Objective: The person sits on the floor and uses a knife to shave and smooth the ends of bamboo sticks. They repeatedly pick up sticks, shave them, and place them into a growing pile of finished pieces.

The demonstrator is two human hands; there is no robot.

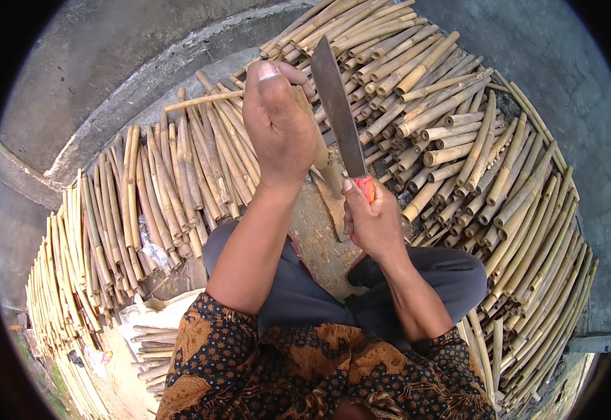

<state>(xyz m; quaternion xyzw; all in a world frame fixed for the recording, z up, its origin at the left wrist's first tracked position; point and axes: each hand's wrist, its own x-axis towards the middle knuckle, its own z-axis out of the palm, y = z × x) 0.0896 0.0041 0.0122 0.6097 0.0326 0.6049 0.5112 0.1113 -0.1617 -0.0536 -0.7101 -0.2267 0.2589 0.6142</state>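
Bamboo poles (165,175) lie side by side left of the knife (349,140), probably laid parallel for order. Just left of its blade (329,80), the left hand (277,129) curls around a bamboo piece (322,155), seemingly to steady it. Below the blade, the right hand (377,220) wraps the red handle (366,187), presumably for control. Right of the knife, stems (522,192) are stacked, perhaps saving space.

Grey-brn flr (317,253) has big bamboo pile (452,133) R, bamboo row (132,189) L, & pale sheet (136,318) lower L.
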